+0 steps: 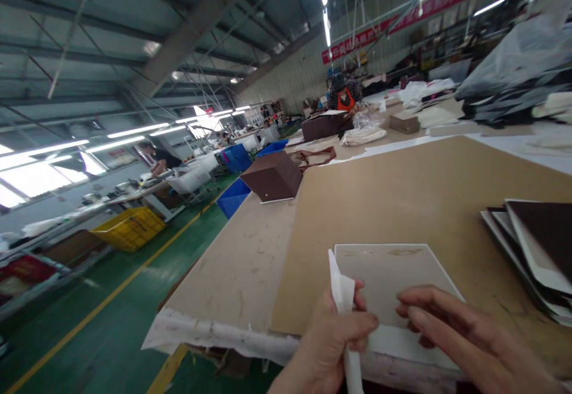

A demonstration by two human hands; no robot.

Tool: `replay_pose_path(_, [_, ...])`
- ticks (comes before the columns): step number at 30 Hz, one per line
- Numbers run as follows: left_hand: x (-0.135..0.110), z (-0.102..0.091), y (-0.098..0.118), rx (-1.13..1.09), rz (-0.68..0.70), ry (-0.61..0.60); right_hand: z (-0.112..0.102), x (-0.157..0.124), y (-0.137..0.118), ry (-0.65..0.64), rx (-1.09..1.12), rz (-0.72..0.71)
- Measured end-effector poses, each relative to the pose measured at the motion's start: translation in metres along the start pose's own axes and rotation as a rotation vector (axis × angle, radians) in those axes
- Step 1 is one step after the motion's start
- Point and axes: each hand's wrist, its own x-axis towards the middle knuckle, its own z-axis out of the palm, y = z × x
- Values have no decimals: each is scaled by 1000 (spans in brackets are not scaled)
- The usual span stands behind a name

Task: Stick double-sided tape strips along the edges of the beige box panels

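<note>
A flat grey-beige card (393,275) with a white border lies on a brown board (402,203) at the near edge of the table. My left hand (333,340) is closed in a pinch on a white paper strip (343,298) that stands up along the card's left edge. My right hand (465,337) rests on the card's lower right part, fingers stretched out flat and pointing left, holding nothing.
A stack of dark brown sheets with white backs (531,251) lies at the right. A brown box (273,176) stands further along the table, more boxes and bags beyond. Left of the table runs a green floor with blue bins (232,197) and a yellow crate (129,227). Other people work far off.
</note>
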Motion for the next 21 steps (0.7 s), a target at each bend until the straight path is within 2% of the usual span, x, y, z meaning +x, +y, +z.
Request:
replay_pose_path(1, [0, 3, -5, 37, -9, -10, 4, 8, -11, -81, 14, -2])
replay_pose_path(3, [2, 9, -16, 108, -1, -68, 14, 21, -25, -153, 40, 31])
replay_pose_path(7, [3, 16, -29, 148, 85, -147, 25, 29, -25, -162, 56, 96])
replay_pose_path(9, [2, 17, -33, 136, 71, -118, 22, 27, -21, -184, 107, 98])
replay_pose_path(13, [2, 14, -35, 121, -13, -149, 10, 23, -18, -330, 238, 78])
replay_pose_path(16, [3, 12, -32, 111, -104, -167, 3, 23, -20, -309, 182, 38])
replay_pose_path(19, [4, 11, -29, 105, -137, -152, 1, 24, -21, -279, 226, 77])
replay_pose_path(21, [5, 11, -26, 91, -96, -106, 2, 27, -20, -154, 261, 110])
